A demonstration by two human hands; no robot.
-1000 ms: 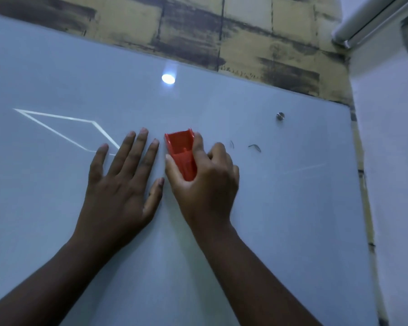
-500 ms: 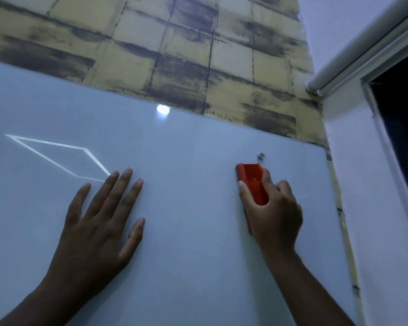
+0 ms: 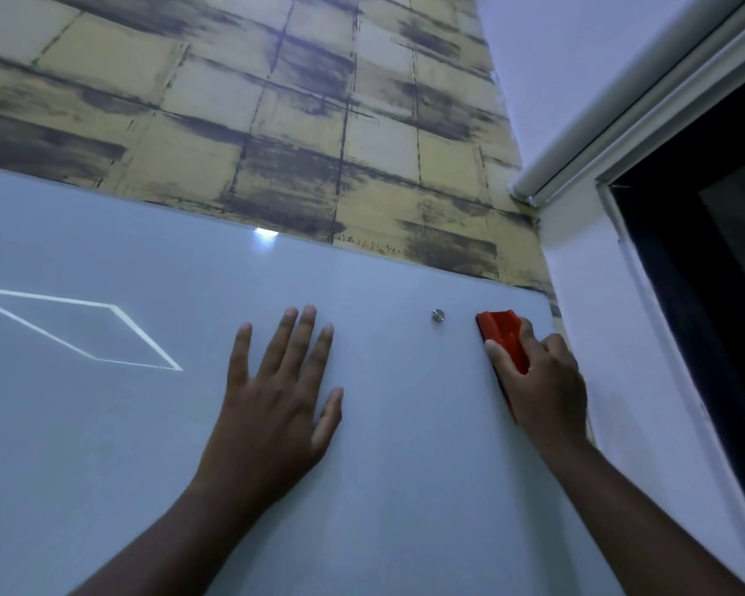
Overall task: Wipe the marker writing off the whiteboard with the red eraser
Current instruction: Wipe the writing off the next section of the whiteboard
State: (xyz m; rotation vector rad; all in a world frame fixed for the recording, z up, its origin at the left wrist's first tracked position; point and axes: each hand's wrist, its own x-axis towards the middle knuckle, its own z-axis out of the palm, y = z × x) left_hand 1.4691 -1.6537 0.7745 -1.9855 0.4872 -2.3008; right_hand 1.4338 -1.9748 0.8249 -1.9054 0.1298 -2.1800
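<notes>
Here the right hand point(image 3: 543, 380) grips the red eraser point(image 3: 502, 337) beside a metal stud point(image 3: 438, 315), left hand point(image 3: 272, 406) flat on the whiteboard point(image 3: 104, 445).

The whiteboard point(image 3: 190, 423) is seen as a pale grey-blue glossy panel mounted flat on the wall, its top edge slanting down toward the right; no marker writing can be made out on its visible face; a bright spot of reflected light is carried near its top edge, and a thin white outline of a slanted four-sided shape is reflected toward its left. The red eraser point(image 3: 502, 337) is a red plastic block with a grooved back; it is held flat against the whiteboard close to the board's upper right corner, lengthwise roughly up and down, its lower part covered.
</notes>
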